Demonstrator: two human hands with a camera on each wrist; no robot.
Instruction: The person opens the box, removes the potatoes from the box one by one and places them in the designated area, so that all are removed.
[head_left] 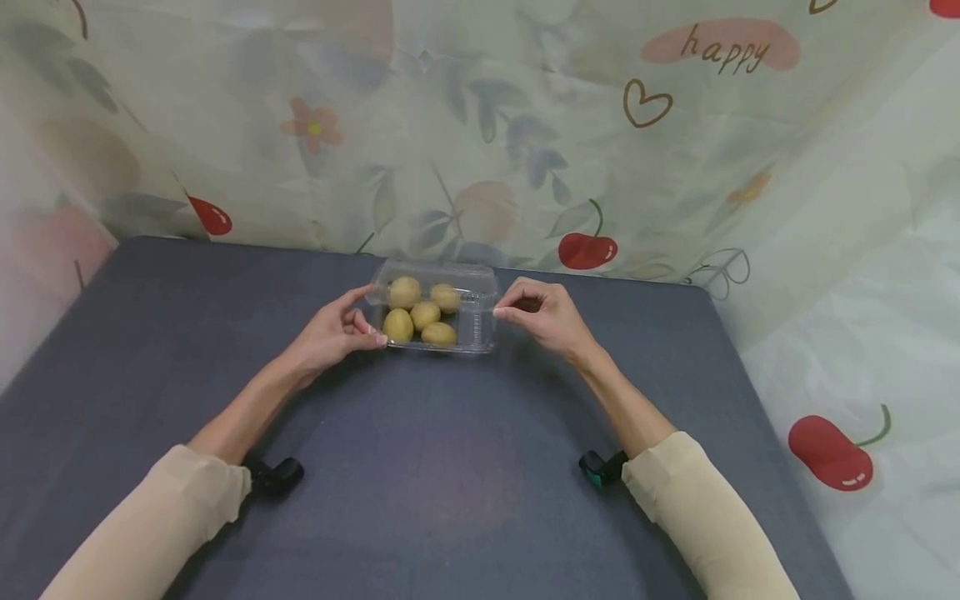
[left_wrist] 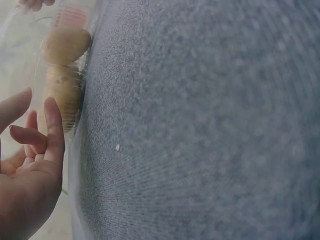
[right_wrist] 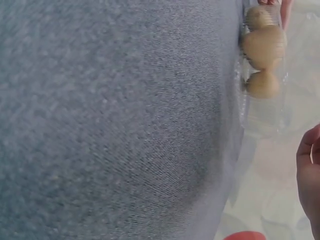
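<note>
the clear container [head_left: 476,335] lay at 12 o'clock near the far edge of the grey desk [head_left: 442,467], between the two hands, with five potatoes [head_left: 425,315] inside, gathered toward its 9 o'clock end. the left hand [head_left: 330,337] was at the container's 9 o'clock end and gripped it there: its thumb touched the near corner at about 8 o'clock, the index finger reached to the far corner at about 10, and the next finger was bent between them. its forearm slanted up from 7 o'clock, with a cream sleeve [head_left: 142,525] pushed back past the wrist.

the right hand [head_left: 551,321] was at the 3 o'clock end, its wrist bent so that the fingers pointed to 9. thumb and index finger met in a ring and pinched the container's edge; the other fingers were folded in behind the index. that forearm rose from 5 o'clock out of a second sleeve [head_left: 712,517]. a black wrist device [head_left: 277,477] sat on the inner side of the left wrist, and a matching device [head_left: 602,469] on the right. a printed curtain [head_left: 420,125] hung at 12 o'clock behind the desk.
</note>
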